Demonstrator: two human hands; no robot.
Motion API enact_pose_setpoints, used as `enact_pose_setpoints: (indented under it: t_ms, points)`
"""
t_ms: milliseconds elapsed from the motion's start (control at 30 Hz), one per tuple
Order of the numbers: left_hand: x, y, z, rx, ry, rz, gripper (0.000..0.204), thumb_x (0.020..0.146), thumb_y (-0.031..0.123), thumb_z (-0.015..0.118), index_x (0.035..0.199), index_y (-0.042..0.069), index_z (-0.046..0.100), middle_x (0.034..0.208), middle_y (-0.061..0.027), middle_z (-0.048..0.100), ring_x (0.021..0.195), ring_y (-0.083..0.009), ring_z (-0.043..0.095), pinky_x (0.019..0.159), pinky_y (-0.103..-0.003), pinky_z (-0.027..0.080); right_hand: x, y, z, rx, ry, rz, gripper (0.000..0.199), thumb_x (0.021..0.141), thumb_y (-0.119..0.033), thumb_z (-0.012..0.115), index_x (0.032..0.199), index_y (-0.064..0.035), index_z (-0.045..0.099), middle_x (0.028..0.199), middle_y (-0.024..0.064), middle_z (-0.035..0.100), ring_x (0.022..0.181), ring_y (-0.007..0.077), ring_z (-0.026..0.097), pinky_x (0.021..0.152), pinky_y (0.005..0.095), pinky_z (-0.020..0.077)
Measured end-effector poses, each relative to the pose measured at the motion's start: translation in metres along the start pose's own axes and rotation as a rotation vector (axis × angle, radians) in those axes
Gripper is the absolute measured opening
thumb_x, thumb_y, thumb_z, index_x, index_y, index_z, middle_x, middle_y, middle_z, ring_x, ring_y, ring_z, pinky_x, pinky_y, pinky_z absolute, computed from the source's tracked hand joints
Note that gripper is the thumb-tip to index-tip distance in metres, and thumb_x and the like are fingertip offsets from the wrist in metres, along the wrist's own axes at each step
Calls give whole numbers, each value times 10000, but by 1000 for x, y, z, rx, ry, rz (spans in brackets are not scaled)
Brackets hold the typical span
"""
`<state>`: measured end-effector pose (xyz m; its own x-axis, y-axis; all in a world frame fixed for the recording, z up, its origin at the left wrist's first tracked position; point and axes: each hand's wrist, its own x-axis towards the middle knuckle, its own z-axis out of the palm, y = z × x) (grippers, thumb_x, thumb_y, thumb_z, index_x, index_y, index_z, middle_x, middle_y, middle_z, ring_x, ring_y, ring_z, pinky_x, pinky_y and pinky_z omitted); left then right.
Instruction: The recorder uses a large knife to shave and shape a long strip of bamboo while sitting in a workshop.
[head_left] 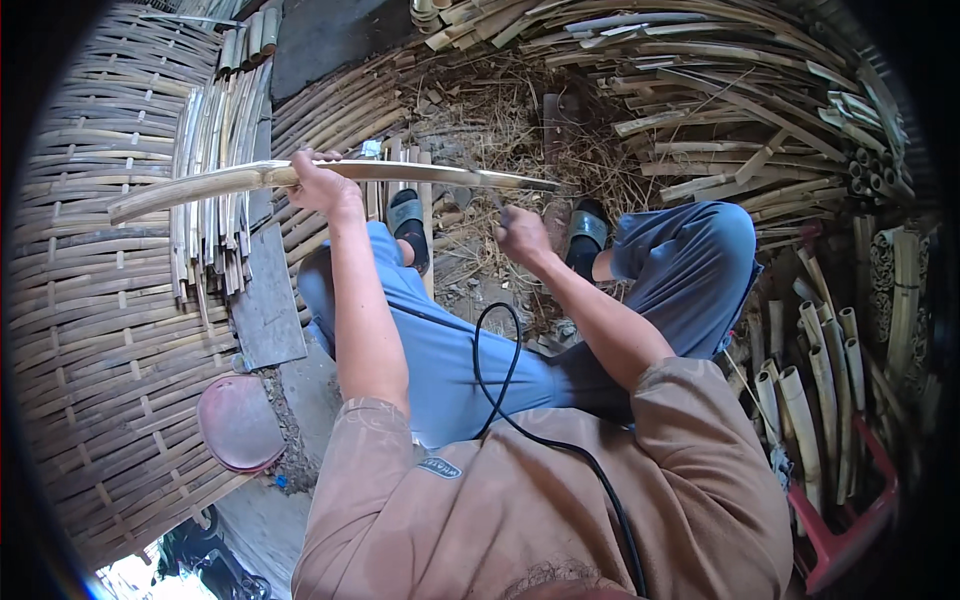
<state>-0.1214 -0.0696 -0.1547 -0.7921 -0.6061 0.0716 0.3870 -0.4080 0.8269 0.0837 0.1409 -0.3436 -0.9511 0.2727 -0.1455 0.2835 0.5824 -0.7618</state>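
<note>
A long, pale split bamboo piece (205, 187) runs sideways in front of me, slightly bowed, its right end thinner and darker. My left hand (322, 186) is closed around it near a node, left of its middle. Below the bamboo's right part, my right hand (524, 236) is closed in a fist. From the top of that fist a dark, thin tool (498, 203) points up toward the bamboo; its full shape is hard to see. Whether the tool touches the bamboo I cannot tell.
Fibres and shavings (475, 140) litter the ground between my sandalled feet. Woven bamboo (90, 330) lines the left, with a bundle of strips (205, 180) on it. Bamboo stacks (740, 110) curve along the far right. Cut tubes (825, 380) stand beside a red frame (835, 545). A black cord (590, 460) crosses my lap.
</note>
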Motion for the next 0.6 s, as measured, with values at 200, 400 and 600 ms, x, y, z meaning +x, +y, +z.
enact_pose_setpoints:
  t_ms: [200, 400, 600]
  points:
    - [7, -1, -14, -8, 13, 10, 110, 749, 90, 601, 725, 19, 520, 618, -79, 518, 453, -198, 526, 462, -353, 472, -1, 7, -9, -70, -58, 127, 201, 869, -208, 645, 1002, -70, 708, 956, 236, 726, 940, 434, 698, 824, 519, 569]
    - [7, -1, -13, -20, -16, -22, 91, 782, 88, 615, 783, 23, 551, 614, -53, 510, 469, -174, 507, 486, -355, 484, 9, 61, -36, -280, -147, 342, 303, 853, -256, 658, 1006, -10, 747, 1013, 250, 744, 973, 399, 733, 875, 464, 597]
    - [9, -7, -16, -5, -17, -60, 166, 838, 105, 699, 944, 50, 583, 756, -53, 610, 546, -191, 607, 543, -351, 527, 5, -63, 3, -5, -16, -106, 246, 832, -199, 668, 1002, -21, 672, 900, 274, 693, 897, 457, 683, 813, 520, 544]
